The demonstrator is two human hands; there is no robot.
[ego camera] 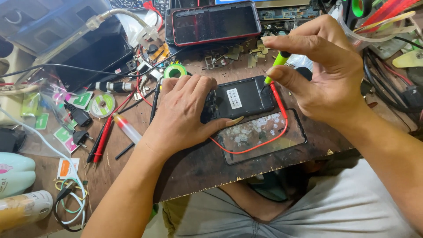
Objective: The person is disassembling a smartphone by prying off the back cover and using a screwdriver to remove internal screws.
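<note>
An opened black phone with its back off lies in the middle of the worn wooden bench; a white label shows on its battery. My left hand presses flat on the phone's left end, thumb along its near edge. My right hand pinches a small green-handled screwdriver upright between thumb and fingers, its tip at the phone's upper right corner. A detached glass panel with patches of old glue lies just in front of the phone. A red wire loops over that panel.
A red-cased phone lies face up at the back. Loose metal parts, a green tape roll, solder wick reels, red and black probes, a small bottle and cables crowd the left. Wires pile at right.
</note>
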